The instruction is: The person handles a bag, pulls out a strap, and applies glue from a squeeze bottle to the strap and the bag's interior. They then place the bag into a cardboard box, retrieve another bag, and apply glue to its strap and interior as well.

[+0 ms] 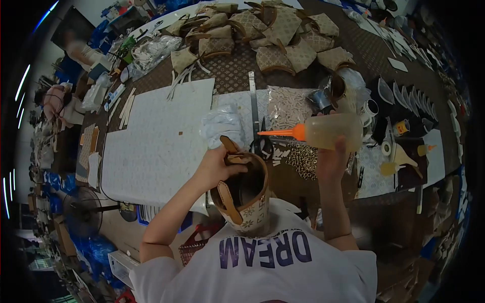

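My left hand (218, 166) grips the top rim of a small patterned bag (247, 202) with tan leather straps, held upright close to my chest. My right hand (331, 159) holds a translucent glue bottle (331, 131) on its side; its orange nozzle (280, 133) points left, above and to the right of the bag's opening. The nozzle tip is apart from the bag.
A large white cutting board (156, 136) lies to the left on the brown patterned table (232, 70). A steel ruler (252, 98), scissors and crumpled plastic sit beyond the bag. Several finished bag pieces (278, 35) pile at the far edge. Small bottles and tape rolls (399, 136) stand right.
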Available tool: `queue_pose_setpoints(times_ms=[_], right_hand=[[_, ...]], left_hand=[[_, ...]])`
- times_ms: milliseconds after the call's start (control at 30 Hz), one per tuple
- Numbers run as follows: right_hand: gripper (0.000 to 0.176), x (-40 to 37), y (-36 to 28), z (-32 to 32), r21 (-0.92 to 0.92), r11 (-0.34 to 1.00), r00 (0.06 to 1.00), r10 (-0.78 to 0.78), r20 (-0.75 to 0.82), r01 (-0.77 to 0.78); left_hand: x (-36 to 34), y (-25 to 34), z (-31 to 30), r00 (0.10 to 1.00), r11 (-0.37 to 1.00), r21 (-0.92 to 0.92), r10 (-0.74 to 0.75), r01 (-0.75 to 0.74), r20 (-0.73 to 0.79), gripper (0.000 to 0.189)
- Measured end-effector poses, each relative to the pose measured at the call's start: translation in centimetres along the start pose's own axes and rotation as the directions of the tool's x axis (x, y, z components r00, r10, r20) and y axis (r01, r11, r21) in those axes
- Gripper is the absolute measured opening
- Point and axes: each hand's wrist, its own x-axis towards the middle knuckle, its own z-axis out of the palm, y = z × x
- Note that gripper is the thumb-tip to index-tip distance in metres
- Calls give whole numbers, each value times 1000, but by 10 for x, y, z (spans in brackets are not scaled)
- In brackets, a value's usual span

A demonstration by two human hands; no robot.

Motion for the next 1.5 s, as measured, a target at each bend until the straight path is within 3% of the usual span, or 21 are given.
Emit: queue_pose_setpoints(times_ms=[100,200,300,400,500,700,733,800,933,1033,1067,1267,1500], right_hand=[[90,-4,-8,0,18,1000,1000,10,6,-10],[100,-2,-16,-1,9,1000,996,11,91,-12],[102,0,-19,-2,-2,999,982,49,184,-50],[101,0,-20,5,-89,995,960,72,270,-49],[101,1,-20,11,-41,995,952,99,290,-91],[101,3,-14,11,-24,993,950,114,292,-112],[101,5,-13,13,-28,994,947,113,300,-109],[100,6,-12,14,-41,994,945,111,307,-103],[102,7,-10,19,-53,996,951,89,297,-76],[102,9,-13,21,-93,995,954,62,295,-36],[102,7,-16,20,-98,995,956,60,287,-33],[96,9,-15,18,-118,992,942,-5,336,47],[99,3,-14,25,-172,985,930,64,361,-1]], left_hand=[[-1,14,3,991,989,123,93,-81,-95,32],[-2,25,-5,994,984,142,109,-112,28,30],[-3,27,-13,949,923,219,304,-316,86,28],[-6,26,-13,931,927,93,358,-363,68,27],[-10,26,-20,956,932,214,277,-291,94,26],[-11,20,-15,964,937,235,266,-258,-1,22],[-17,42,-19,985,958,234,172,-164,-13,23],[-9,22,-9,979,980,69,193,-189,-70,24],[-2,22,-4,999,937,-350,7,5,33,28],[1,23,0,999,931,-364,6,8,38,28],[-2,29,-2,995,921,-378,-69,91,72,29],[-4,30,2,999,942,-332,-52,54,15,33],[-7,31,3,996,949,-304,-84,85,15,34]])
